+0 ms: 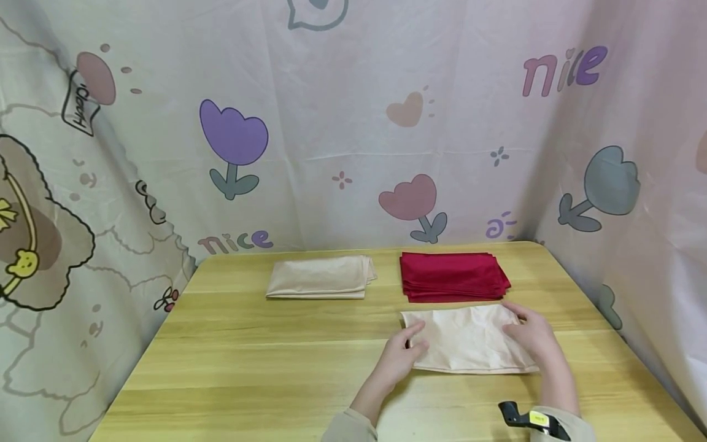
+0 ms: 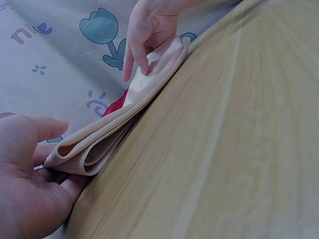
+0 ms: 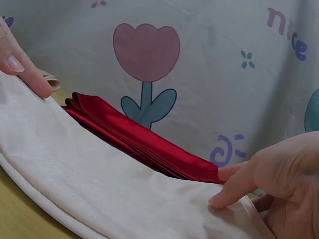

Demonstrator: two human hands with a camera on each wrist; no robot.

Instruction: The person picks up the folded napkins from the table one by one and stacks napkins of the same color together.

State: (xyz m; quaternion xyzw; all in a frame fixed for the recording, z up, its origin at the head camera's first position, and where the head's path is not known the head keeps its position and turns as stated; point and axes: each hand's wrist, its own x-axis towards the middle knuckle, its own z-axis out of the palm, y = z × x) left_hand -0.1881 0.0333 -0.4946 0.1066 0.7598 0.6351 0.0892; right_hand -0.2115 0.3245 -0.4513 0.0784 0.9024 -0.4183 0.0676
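A folded cream cloth (image 1: 464, 341) lies at the front right of the table, in several layers that show at its left end in the left wrist view. My left hand (image 1: 396, 359) holds that end, with fingers tucked under the layers and the thumb (image 2: 50, 128) on the upper side. At the opposite end my right hand (image 1: 533, 334) grips the cloth, its thumb (image 3: 227, 198) on top and other fingers partly hidden behind the edge. Just behind the cream cloth is a folded red cloth (image 1: 453, 276), its stacked layers visible in the right wrist view.
Farther left on the wooden table (image 1: 248, 368) rests a folded beige cloth (image 1: 320, 277), near the back edge. A printed curtain (image 1: 331, 123) hangs behind the table and along both sides. My right wrist wears a black strap (image 1: 533, 420).
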